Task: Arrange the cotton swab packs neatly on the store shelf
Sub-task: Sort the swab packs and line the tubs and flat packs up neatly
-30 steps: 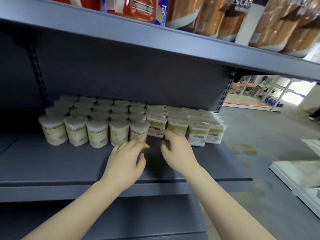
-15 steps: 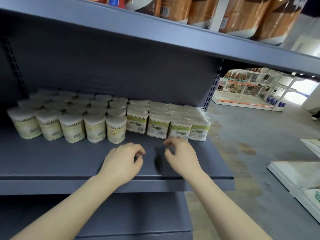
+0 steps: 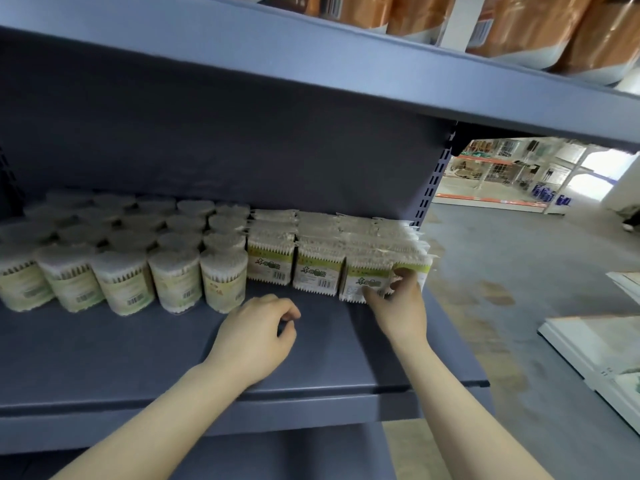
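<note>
Round cotton swab packs (image 3: 117, 271) stand in several rows on the left of the grey shelf (image 3: 138, 355). Flat bagged swab packs (image 3: 318, 271) with green labels stand in rows to their right. My right hand (image 3: 398, 306) reaches the front right bagged packs (image 3: 367, 282); its fingers and thumb pinch the rightmost front pack at its lower edge. My left hand (image 3: 256, 334) hovers over the bare shelf in front of the packs, fingers loosely curled, holding nothing.
An upper shelf (image 3: 346, 77) carries orange-brown packages (image 3: 519, 26) overhead. The shelf unit ends at a perforated upright (image 3: 433, 188) on the right. Beyond it lies the concrete aisle floor (image 3: 519, 271), with white flat boxes (image 3: 595, 348) at the far right.
My right hand moved forward and right from the bare shelf to the rightmost bagged packs and took hold of one. The left hand stayed roughly in place. The view shifted right.
</note>
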Available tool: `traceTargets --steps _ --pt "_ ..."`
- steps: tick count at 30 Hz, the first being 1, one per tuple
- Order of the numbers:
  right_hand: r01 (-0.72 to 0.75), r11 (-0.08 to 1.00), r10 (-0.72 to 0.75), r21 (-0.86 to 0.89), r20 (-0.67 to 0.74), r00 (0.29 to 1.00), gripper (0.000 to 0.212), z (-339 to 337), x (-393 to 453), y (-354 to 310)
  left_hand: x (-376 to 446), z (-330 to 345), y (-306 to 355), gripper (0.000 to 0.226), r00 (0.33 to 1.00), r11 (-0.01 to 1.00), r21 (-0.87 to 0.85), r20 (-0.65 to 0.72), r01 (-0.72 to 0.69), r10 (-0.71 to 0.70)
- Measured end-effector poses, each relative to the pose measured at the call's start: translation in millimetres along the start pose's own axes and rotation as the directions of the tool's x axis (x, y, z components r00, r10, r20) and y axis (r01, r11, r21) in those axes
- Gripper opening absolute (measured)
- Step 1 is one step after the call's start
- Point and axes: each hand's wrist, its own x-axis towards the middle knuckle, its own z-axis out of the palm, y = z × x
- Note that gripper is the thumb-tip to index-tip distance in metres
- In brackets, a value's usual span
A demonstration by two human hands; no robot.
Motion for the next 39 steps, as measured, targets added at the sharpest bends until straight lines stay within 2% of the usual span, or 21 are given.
traceTargets --steps 6,14,22,28,31,34,37,39 --pt "0.002 1.000 -0.002 0.020 0.005 1.000 0.056 7 6 2 13 5 -7 0.024 1.000 1.000 -0.005 0.024 -0.016 0.017" --pt "0.040 0.997 -0.042 -0.059 -0.025 0.999 0.032 5 -7 13 21 16 -2 0.025 0.996 0.998 -0.018 0.078 -0.052 0.053" --pt "0.072 0.995 -0.075 -0.064 -0.038 0.996 0.038 2 -14 15 20 22 0 0.025 0.993 0.998 -0.019 0.094 -0.066 0.068" --pt "0.073 0.996 -0.075 -0.050 -0.038 0.996 0.026 2 -12 8 20 21 -5 0.026 0.995 0.998 -0.021 0.078 -0.058 0.060" --pt "0.061 0.996 -0.064 -0.057 -0.041 0.997 0.031 1 -6 4 19 21 -7 0.026 0.995 0.998 -0.025 0.074 -0.062 0.064" --pt "0.083 0.993 -0.091 -0.084 -0.103 0.991 0.043 -2 -4 -2 18 22 -9 0.027 0.995 0.997 -0.032 0.069 -0.069 0.071" --pt "0.203 0.969 -0.230 -0.144 -0.206 0.951 0.058 -3 -4 -8 19 21 -11 0.027 0.996 0.997 -0.042 0.055 -0.071 0.074" --pt "0.280 0.929 -0.331 -0.241 -0.205 0.921 0.061 -1 -5 -11 19 19 -11 0.027 0.996 0.997 -0.044 0.050 -0.069 0.071"
